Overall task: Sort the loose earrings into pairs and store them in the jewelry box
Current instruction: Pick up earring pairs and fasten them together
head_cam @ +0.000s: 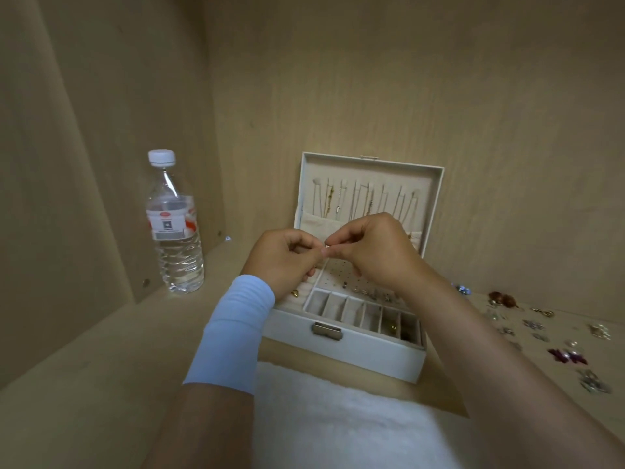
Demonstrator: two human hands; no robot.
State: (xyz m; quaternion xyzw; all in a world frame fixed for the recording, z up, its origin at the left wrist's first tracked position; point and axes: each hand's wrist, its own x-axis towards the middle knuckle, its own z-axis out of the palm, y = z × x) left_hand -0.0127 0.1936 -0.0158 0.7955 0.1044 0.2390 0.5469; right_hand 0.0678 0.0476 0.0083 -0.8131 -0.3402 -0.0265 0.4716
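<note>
Left hand (287, 262) & right hand (375, 253) both pinch one small earring (326, 246) over the open jewelry box (355, 350), prob. fixing its back; next it needs a gentle push into the stud panel (338, 272); loose earrings (558, 336) wait on the shelf at right

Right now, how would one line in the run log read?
left hand and right hand: both pinch one small earring over open jewelry box | loose earrings: lying right of box | bottle: upright, left of box

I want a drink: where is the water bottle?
In the head view, the water bottle stands upright on the left, near the back corner, left of the open jewelry box.
</note>
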